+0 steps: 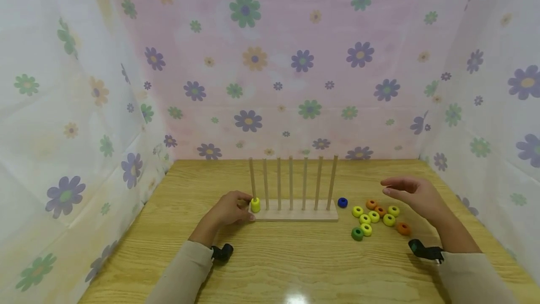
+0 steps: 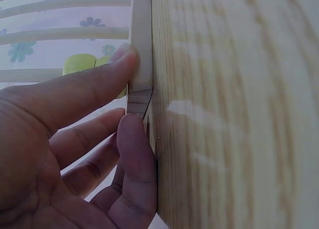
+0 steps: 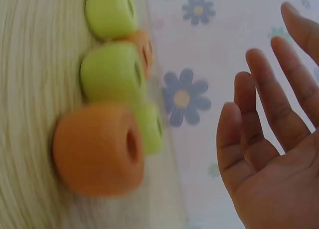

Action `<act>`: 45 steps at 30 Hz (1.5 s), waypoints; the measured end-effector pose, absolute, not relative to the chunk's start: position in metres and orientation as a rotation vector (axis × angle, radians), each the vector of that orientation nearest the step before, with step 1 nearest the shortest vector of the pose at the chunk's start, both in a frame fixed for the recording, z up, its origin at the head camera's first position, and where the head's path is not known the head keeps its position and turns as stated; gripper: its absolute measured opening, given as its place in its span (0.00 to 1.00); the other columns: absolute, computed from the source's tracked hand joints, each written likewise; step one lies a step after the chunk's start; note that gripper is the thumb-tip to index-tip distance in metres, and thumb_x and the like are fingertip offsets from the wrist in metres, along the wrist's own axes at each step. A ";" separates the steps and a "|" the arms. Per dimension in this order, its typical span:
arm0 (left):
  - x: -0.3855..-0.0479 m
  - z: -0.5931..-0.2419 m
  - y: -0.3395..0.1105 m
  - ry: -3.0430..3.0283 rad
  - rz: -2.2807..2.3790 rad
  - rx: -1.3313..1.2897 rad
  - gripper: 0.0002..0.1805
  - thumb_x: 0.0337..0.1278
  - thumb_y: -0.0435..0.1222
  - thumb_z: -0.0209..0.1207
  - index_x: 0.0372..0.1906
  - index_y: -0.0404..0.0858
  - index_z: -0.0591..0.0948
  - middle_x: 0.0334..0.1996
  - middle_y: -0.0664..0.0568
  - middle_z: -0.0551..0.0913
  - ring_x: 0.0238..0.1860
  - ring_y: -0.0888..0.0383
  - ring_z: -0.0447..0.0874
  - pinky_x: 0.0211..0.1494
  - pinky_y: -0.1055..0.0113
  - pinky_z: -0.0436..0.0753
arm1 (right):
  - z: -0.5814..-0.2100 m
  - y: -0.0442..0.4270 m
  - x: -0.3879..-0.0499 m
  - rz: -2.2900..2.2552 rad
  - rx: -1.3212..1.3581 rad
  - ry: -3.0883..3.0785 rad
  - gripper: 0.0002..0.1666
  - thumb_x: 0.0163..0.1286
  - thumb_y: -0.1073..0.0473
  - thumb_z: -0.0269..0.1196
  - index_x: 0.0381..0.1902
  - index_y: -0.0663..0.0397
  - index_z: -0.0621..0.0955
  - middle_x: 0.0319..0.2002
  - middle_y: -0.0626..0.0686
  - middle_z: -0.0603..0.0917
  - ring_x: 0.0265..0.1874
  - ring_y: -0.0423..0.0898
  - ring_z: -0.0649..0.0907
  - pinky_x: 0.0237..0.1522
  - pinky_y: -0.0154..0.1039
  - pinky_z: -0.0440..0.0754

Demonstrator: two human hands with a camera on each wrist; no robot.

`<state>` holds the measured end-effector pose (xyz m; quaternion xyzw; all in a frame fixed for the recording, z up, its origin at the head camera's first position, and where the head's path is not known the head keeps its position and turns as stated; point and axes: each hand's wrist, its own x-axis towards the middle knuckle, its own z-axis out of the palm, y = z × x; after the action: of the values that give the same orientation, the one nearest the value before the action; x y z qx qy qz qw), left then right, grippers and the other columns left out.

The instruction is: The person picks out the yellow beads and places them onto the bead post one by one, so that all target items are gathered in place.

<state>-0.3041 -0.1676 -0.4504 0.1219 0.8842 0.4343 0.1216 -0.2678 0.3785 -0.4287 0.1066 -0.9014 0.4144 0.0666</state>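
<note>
Seven upright pegs are carried by a wooden base, which is set on the counter in the lower centre of the head view. Two yellow beads are stacked at the foot of the leftmost peg. Of the two hands, the left hand is placed at the base's left end; the end is gripped between thumb and fingers, and in the left wrist view fingertips are seen pressed against the wood. The right hand is raised over the counter in the lower right of the head view, its fingers loosely extended and apart, with nothing held.

Below and left of it, a loose group is spread: six yellow rings, three orange rings and a green ring. A blue ring is found just beside the base's right end. A flowered cloth is hung behind and at both sides. Beige sleeves are worn, and a black device is strapped at each wrist.
</note>
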 end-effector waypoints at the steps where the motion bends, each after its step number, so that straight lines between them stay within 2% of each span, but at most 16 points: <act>1: -0.304 -0.450 -0.167 2.583 1.266 0.355 0.35 0.51 0.35 0.78 0.67 0.38 0.80 0.66 0.40 0.78 0.44 0.55 0.86 0.38 0.63 0.85 | -0.431 0.383 -0.268 1.257 0.323 -2.727 0.24 0.76 0.45 0.64 0.63 0.48 0.83 0.58 0.53 0.86 0.48 0.28 0.83 0.46 0.27 0.80; 6: -0.304 -0.449 -0.166 2.579 1.268 0.354 0.36 0.51 0.36 0.78 0.68 0.38 0.80 0.66 0.42 0.79 0.47 0.54 0.84 0.39 0.62 0.84 | -0.439 0.399 -0.266 1.349 0.319 -2.767 0.27 0.77 0.46 0.64 0.66 0.53 0.81 0.60 0.52 0.86 0.49 0.29 0.84 0.47 0.29 0.82; 12: -0.306 -0.450 -0.167 2.586 1.254 0.390 0.37 0.52 0.36 0.78 0.68 0.37 0.79 0.65 0.42 0.80 0.51 0.52 0.86 0.46 0.58 0.86 | -0.447 0.410 -0.264 1.505 0.364 -2.755 0.28 0.76 0.52 0.66 0.68 0.57 0.79 0.60 0.40 0.85 0.51 0.33 0.86 0.48 0.33 0.85; 14: -0.307 -0.450 -0.167 2.583 1.259 0.390 0.37 0.52 0.36 0.78 0.68 0.37 0.79 0.65 0.42 0.80 0.51 0.51 0.86 0.47 0.58 0.86 | -0.449 0.412 -0.263 1.556 0.385 -2.757 0.29 0.76 0.53 0.66 0.69 0.59 0.77 0.61 0.39 0.84 0.52 0.34 0.85 0.48 0.33 0.85; 18: -0.307 -0.450 -0.167 2.573 1.274 0.381 0.36 0.52 0.36 0.78 0.68 0.37 0.79 0.64 0.40 0.80 0.50 0.51 0.86 0.46 0.58 0.87 | -0.452 0.419 -0.265 1.646 0.431 -2.785 0.31 0.76 0.57 0.65 0.72 0.63 0.74 0.65 0.50 0.83 0.56 0.34 0.84 0.51 0.34 0.85; 23: -0.306 -0.449 -0.167 2.577 1.270 0.375 0.36 0.52 0.36 0.78 0.68 0.38 0.79 0.65 0.40 0.79 0.52 0.50 0.86 0.44 0.59 0.87 | -0.459 0.428 -0.266 1.598 0.473 -2.857 0.32 0.75 0.58 0.66 0.73 0.61 0.74 0.67 0.59 0.80 0.56 0.29 0.82 0.51 0.30 0.83; 29: -0.306 -0.449 -0.167 2.589 1.250 0.387 0.35 0.53 0.37 0.77 0.68 0.38 0.79 0.65 0.40 0.79 0.57 0.46 0.84 0.44 0.59 0.87 | -0.467 0.433 -0.266 1.637 0.492 -2.835 0.32 0.74 0.60 0.67 0.71 0.64 0.74 0.66 0.59 0.81 0.57 0.29 0.82 0.53 0.28 0.82; 34: -0.306 -0.449 -0.167 2.594 1.250 0.363 0.35 0.53 0.37 0.78 0.68 0.39 0.80 0.65 0.41 0.80 0.53 0.49 0.86 0.44 0.59 0.86 | -0.469 0.433 -0.264 1.660 0.517 -2.836 0.33 0.73 0.61 0.68 0.71 0.65 0.74 0.67 0.59 0.80 0.58 0.29 0.82 0.54 0.27 0.81; 41: -0.304 -0.449 -0.167 2.632 1.215 0.341 0.35 0.52 0.38 0.78 0.67 0.40 0.81 0.65 0.43 0.80 0.57 0.48 0.84 0.51 0.55 0.85 | -0.469 0.432 -0.265 1.622 0.531 -2.883 0.34 0.73 0.59 0.68 0.72 0.63 0.74 0.68 0.59 0.79 0.58 0.27 0.81 0.54 0.26 0.81; 45: -0.303 -0.448 -0.167 2.627 1.217 0.332 0.35 0.52 0.38 0.78 0.67 0.40 0.80 0.66 0.43 0.79 0.54 0.50 0.84 0.49 0.57 0.85 | -0.469 0.433 -0.266 1.596 0.531 -2.903 0.33 0.73 0.57 0.68 0.72 0.62 0.74 0.68 0.59 0.79 0.57 0.26 0.81 0.53 0.27 0.81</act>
<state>-0.3025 -0.1671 -0.4482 0.1132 0.8957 0.4147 0.1134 -0.2657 0.4325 -0.4688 0.1573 -0.8604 0.4730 -0.1063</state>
